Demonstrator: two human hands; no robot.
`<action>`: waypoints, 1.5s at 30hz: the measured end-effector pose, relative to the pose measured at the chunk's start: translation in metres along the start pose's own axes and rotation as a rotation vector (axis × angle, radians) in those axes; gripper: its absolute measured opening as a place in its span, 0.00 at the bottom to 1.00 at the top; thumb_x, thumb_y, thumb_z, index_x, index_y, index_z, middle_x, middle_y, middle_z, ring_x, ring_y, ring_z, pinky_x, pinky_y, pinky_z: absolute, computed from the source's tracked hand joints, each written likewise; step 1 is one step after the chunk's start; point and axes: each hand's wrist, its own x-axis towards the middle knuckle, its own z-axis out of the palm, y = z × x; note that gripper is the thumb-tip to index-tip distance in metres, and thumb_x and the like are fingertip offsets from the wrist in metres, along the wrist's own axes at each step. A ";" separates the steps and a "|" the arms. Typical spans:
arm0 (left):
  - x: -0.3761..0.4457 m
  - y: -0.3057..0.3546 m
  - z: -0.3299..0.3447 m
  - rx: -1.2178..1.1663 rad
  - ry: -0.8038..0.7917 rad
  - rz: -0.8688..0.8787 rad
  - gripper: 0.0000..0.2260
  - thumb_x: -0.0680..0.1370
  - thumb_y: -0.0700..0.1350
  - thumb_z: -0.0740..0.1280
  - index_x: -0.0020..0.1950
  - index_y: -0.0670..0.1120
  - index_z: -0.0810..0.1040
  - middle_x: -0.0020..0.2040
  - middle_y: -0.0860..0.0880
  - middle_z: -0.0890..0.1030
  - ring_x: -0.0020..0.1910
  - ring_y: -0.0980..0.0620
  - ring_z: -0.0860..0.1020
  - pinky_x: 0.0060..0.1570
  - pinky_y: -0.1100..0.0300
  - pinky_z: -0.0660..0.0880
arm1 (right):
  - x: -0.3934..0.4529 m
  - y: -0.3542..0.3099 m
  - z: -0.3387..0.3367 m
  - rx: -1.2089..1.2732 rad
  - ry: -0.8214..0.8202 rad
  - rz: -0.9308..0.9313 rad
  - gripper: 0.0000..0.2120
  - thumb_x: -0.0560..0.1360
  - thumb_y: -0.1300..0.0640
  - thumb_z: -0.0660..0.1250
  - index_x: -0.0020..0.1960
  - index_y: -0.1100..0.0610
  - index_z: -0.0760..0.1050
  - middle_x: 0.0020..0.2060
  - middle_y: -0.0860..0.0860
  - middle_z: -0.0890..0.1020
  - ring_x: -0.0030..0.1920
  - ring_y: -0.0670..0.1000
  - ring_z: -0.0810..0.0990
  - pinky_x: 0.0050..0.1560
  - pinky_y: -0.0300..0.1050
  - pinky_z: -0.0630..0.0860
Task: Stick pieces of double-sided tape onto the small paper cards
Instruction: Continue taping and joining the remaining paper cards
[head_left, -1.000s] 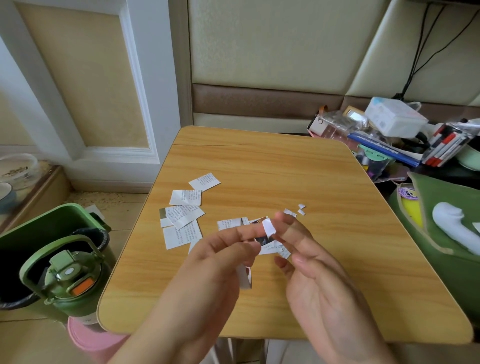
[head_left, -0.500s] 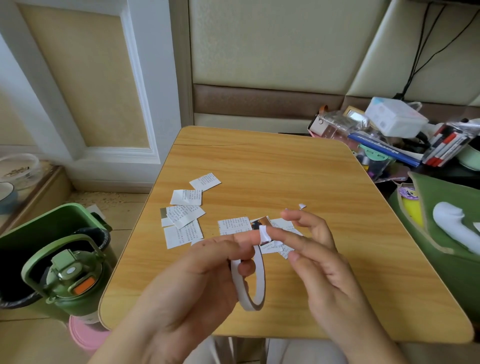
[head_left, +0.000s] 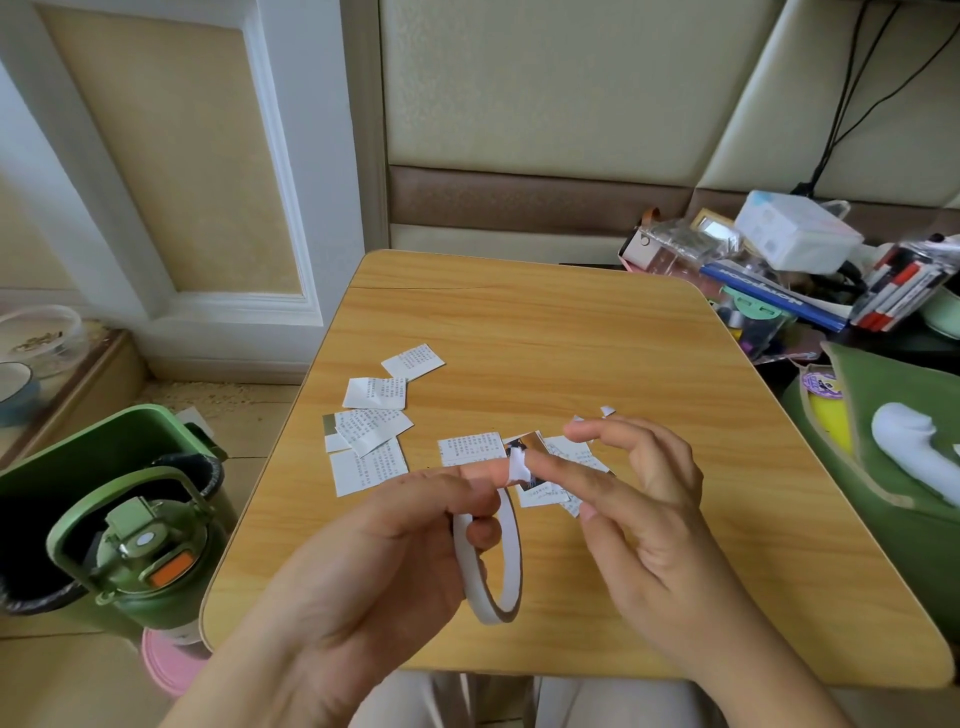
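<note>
My left hand (head_left: 384, 551) holds a thin roll of white double-sided tape (head_left: 493, 561) above the near part of the wooden table (head_left: 571, 338), fingers curled round the ring. A short white tape end (head_left: 518, 466) sticks up at the roll's top. My right hand (head_left: 639, 514) pinches that end between thumb and forefinger, the other fingers spread. Several small printed paper cards (head_left: 371, 431) lie on the table to the left, and more cards (head_left: 470, 448) lie just behind my fingers. Tiny white scraps (head_left: 607, 411) lie past my right hand.
A green bin (head_left: 93, 457) and a green bottle (head_left: 150, 556) stand on the floor at the left. A cluttered pile of boxes, pens and cables (head_left: 795, 270) sits at the back right. A green bag (head_left: 893, 447) lies beside the table's right edge.
The tape roll has come out from behind my left hand and now hangs in plain sight. My right fingers have stayed on the tape end, lifting slightly.
</note>
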 end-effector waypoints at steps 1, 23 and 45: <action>0.001 0.000 0.000 -0.006 0.004 -0.002 0.17 0.54 0.43 0.71 0.40 0.39 0.85 0.32 0.50 0.75 0.29 0.55 0.69 0.34 0.61 0.64 | 0.000 0.002 0.000 -0.023 -0.003 -0.008 0.27 0.75 0.61 0.54 0.66 0.34 0.69 0.64 0.41 0.68 0.68 0.52 0.63 0.68 0.58 0.60; -0.002 -0.003 0.011 0.301 0.051 0.367 0.22 0.59 0.49 0.67 0.50 0.49 0.86 0.34 0.53 0.71 0.37 0.57 0.69 0.47 0.56 0.62 | 0.021 -0.055 -0.019 -0.039 0.346 0.030 0.01 0.71 0.60 0.71 0.42 0.56 0.81 0.39 0.46 0.76 0.41 0.37 0.72 0.47 0.26 0.66; -0.009 -0.005 0.021 0.730 0.104 0.554 0.19 0.60 0.54 0.62 0.48 0.67 0.82 0.32 0.58 0.67 0.36 0.63 0.68 0.41 0.70 0.67 | 0.026 -0.066 -0.022 0.187 0.259 0.289 0.05 0.65 0.55 0.70 0.33 0.46 0.79 0.34 0.44 0.77 0.36 0.40 0.73 0.36 0.24 0.65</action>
